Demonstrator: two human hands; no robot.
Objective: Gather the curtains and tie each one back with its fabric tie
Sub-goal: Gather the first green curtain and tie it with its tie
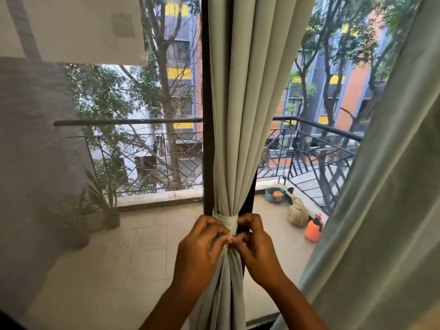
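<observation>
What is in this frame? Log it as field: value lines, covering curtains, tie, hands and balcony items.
centre curtain: gathered, bunched at the tie
fabric tie: wrapped around centre curtain
left hand: fingers at the tie
right hand: fingers at the tie
right curtain: hanging loose, no tie visible
balcony items: orange sprayer, beige watering can, teal basket

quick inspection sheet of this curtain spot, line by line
surface: tiled balcony floor beyond the screen.
job's things: middle curtain gathered, fabric tie wrapped round it; right curtain hangs loose.
clutter: orange sprayer, beige watering can, teal basket, potted plants.
hands: left hand and right hand both pinching at the tie.
cables: nothing seen.
surroundings: balcony railing, trees, buildings.
</observation>
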